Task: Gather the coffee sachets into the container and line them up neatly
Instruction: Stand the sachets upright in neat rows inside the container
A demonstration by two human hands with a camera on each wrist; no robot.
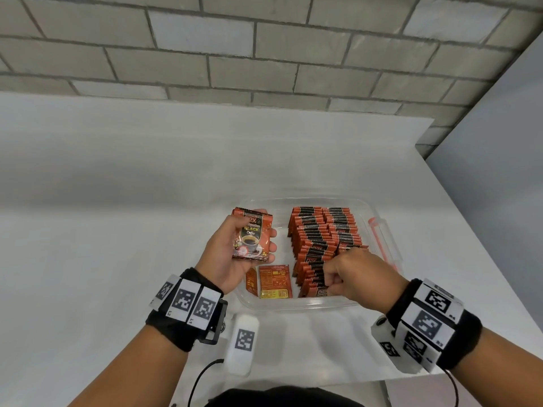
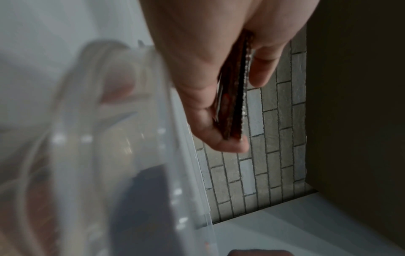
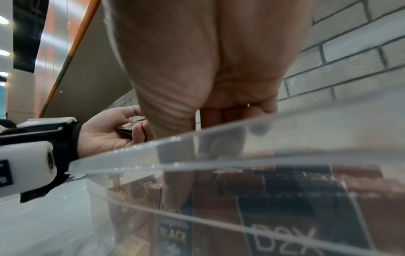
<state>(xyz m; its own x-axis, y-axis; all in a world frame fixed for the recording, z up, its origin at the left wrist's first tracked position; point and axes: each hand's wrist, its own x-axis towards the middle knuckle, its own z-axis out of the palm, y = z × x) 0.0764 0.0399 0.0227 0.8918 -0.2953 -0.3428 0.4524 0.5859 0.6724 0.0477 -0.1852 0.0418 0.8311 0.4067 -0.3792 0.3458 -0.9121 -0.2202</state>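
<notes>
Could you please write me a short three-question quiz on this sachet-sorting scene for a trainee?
1. True or false: the left hand holds a small stack of coffee sachets above the clear plastic container.
2. Where are the right hand's fingers? A. on the table outside the container B. at the near end of the upright sachet rows C. on the container's orange latch
3. Fill in: two loose sachets lie ____ on the container's floor, left of the rows.

Key: 1 true; 2 B; 3 flat.
</notes>
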